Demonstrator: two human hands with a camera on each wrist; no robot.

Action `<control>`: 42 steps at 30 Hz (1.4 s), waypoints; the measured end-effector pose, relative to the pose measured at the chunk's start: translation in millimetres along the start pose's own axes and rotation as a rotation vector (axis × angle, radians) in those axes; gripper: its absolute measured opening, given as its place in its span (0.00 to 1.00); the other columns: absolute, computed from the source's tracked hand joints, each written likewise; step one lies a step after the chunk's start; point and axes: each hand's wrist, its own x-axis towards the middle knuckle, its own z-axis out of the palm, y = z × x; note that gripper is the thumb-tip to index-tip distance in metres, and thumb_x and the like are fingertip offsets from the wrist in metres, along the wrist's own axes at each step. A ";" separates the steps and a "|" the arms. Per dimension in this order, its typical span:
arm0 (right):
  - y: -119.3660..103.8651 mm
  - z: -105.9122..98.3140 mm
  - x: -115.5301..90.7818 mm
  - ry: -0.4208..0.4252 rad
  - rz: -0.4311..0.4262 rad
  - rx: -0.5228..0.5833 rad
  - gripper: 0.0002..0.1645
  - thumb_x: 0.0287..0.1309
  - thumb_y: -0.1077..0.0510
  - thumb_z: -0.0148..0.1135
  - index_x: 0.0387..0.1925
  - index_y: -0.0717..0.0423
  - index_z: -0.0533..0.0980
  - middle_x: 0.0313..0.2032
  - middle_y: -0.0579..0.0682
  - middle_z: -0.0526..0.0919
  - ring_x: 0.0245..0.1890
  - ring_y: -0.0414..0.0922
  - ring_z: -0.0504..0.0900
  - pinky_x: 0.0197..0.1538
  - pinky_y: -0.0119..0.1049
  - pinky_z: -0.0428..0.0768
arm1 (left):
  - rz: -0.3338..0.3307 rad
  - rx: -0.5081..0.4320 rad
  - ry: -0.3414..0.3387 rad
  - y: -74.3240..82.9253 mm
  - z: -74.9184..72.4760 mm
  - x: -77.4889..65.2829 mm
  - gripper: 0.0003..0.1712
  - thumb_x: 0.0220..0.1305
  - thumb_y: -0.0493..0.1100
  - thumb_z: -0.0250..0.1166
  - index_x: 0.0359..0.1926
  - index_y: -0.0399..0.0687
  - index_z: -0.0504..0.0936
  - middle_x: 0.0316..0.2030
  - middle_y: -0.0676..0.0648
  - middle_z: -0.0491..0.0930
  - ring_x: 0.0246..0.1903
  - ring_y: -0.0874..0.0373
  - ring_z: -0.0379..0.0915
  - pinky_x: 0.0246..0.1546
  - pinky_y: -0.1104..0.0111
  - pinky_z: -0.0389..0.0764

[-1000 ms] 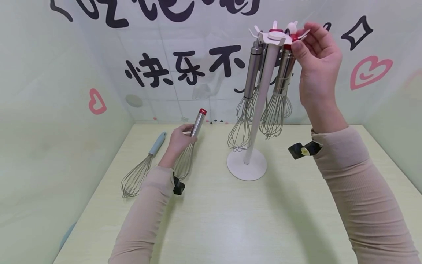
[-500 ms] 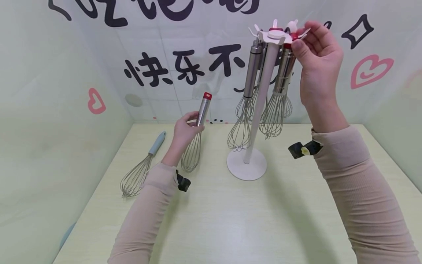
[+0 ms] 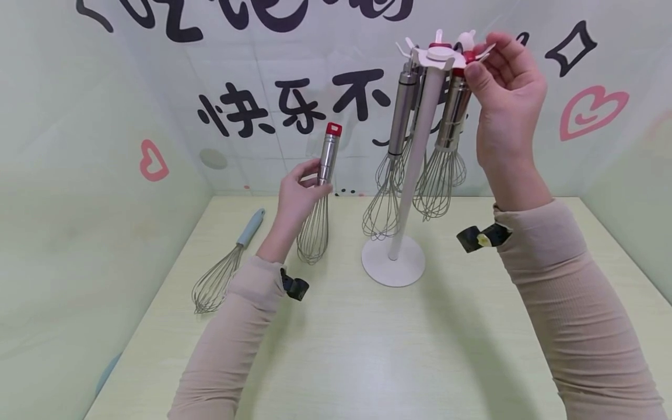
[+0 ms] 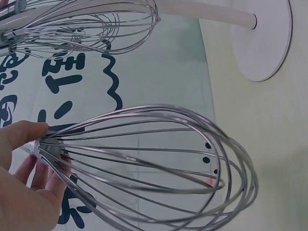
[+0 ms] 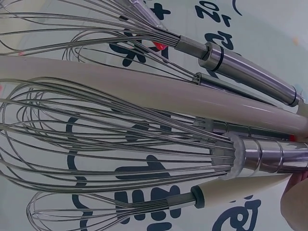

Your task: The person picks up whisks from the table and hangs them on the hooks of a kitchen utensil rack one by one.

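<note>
My left hand (image 3: 296,195) holds a balloon whisk (image 3: 329,153) by its steel handle, red-capped end up and wires down, left of the white whisk stand (image 3: 416,151). The left wrist view shows thumb and fingers at the whisk's collar (image 4: 52,145). Up at the stand's top, my right hand (image 3: 506,105) pinches a hook arm, its thumb beside the red cap of a hanging steel whisk (image 3: 452,119). Another steel whisk (image 3: 402,111) hangs on the left side. In the right wrist view, a cream-handled whisk (image 5: 226,190) hangs among the others.
On the table's left lies a whisk with a light-blue handle (image 3: 250,228). The stand's round base (image 3: 394,274) rests near the back of the pale table (image 3: 367,350). A printed curtain (image 3: 241,169) closes off the back.
My left hand has raised the red-capped whisk up and slightly right, and it now stands more upright. The right hand stays at the stand's top.
</note>
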 end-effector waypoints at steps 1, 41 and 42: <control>0.1 0.2 0.0 0.001 -0.001 0.000 0.15 0.47 0.75 0.65 0.39 0.65 0.77 0.34 0.55 0.79 0.35 0.45 0.75 0.38 0.28 0.78 | 0.002 -0.005 0.001 1.8 -0.5 -0.7 0.34 0.56 0.31 0.65 0.64 0.48 0.69 0.61 0.45 0.72 0.58 0.51 0.73 0.56 0.63 0.79; 4.5 13.8 -7.1 0.093 -0.040 -0.079 0.17 0.41 0.75 0.70 0.35 0.63 0.77 0.32 0.54 0.79 0.35 0.45 0.75 0.40 0.29 0.79 | 0.224 -0.187 0.004 61.5 11.9 -30.9 0.33 0.54 0.28 0.66 0.62 0.49 0.73 0.58 0.47 0.74 0.53 0.54 0.74 0.57 0.68 0.78; 4.6 14.1 -7.3 0.095 -0.039 -0.080 0.17 0.40 0.75 0.71 0.35 0.63 0.77 0.32 0.54 0.79 0.35 0.45 0.76 0.40 0.29 0.79 | 0.229 -0.189 0.003 62.6 12.1 -31.6 0.33 0.54 0.28 0.66 0.62 0.49 0.74 0.58 0.47 0.74 0.53 0.54 0.74 0.57 0.68 0.79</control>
